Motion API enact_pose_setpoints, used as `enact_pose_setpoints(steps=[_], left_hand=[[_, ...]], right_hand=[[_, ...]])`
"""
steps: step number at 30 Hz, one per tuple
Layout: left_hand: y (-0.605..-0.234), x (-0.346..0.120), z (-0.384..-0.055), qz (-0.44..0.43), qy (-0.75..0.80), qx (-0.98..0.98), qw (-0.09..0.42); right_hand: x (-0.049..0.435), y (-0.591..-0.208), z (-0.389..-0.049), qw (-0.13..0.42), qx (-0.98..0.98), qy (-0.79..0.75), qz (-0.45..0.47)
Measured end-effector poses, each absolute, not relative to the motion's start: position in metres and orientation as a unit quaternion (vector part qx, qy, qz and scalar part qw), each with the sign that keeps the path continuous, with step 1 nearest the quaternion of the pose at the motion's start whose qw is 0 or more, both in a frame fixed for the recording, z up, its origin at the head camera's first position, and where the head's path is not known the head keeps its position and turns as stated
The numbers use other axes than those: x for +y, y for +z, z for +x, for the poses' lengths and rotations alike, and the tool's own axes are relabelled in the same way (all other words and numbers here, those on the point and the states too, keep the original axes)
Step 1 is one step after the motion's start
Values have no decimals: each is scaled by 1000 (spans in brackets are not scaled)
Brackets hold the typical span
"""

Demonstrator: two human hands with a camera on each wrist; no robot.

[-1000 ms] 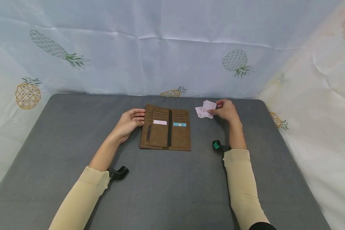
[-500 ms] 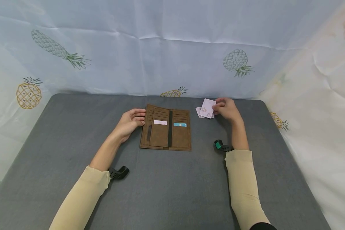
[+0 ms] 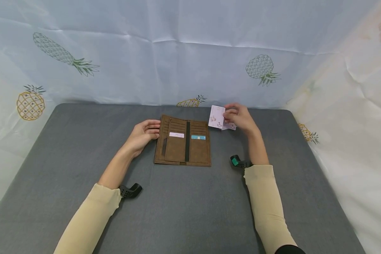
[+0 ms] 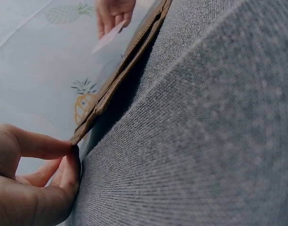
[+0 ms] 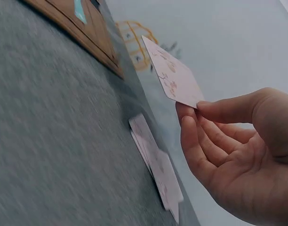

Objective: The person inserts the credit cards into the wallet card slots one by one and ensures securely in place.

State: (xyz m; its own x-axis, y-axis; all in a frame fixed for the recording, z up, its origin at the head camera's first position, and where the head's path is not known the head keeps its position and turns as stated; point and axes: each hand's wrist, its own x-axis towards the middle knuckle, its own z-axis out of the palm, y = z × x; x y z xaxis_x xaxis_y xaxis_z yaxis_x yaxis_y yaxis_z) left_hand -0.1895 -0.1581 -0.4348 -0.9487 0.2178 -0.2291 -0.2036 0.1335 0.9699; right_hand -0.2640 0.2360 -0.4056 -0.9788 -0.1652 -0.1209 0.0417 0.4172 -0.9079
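Note:
A brown wallet [image 3: 199, 151] lies spread flat on the grey table, with a pink card [image 3: 176, 135] and a blue card [image 3: 198, 137] showing in its slots. My left hand [image 3: 141, 135] pinches the wallet's left edge between thumb and fingers; the left wrist view shows that edge lifted slightly off the cloth. Between thumb and fingers of my right hand [image 3: 241, 118] is the corner of a pink printed card [image 5: 174, 75], held above the table. Below it, a few more pink cards [image 5: 156, 162] lie overlapped on the table, partly hidden by the right hand in the head view.
The table [image 3: 177, 204] has a grey cloth cover. A pale curtain [image 3: 209, 74] printed with pineapples hangs right behind its far edge and along both sides. Each wrist wears a black camera band [image 3: 131, 191].
My right hand has raised one pink card from the pile and moved it left toward the wallet. The left hand stays on the wallet's edge.

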Motion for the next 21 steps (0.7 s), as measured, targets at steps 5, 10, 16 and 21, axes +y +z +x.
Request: enact_pose_setpoints(steps=[5, 10, 16, 21], left_hand=[[-434, -158, -189, 6, 657, 737, 160], [-434, -158, -189, 8, 657, 736, 160], [-434, -158, -189, 7, 659, 735, 159], [-434, -157, -189, 5, 660, 735, 158]], right_hand=[[216, -409, -264, 91, 851, -512, -71], [200, -412, -262, 88, 860, -494, -96], [188, -415, -260, 70, 864, -487, -112], [180, -417, -260, 66, 865, -483, -123]])
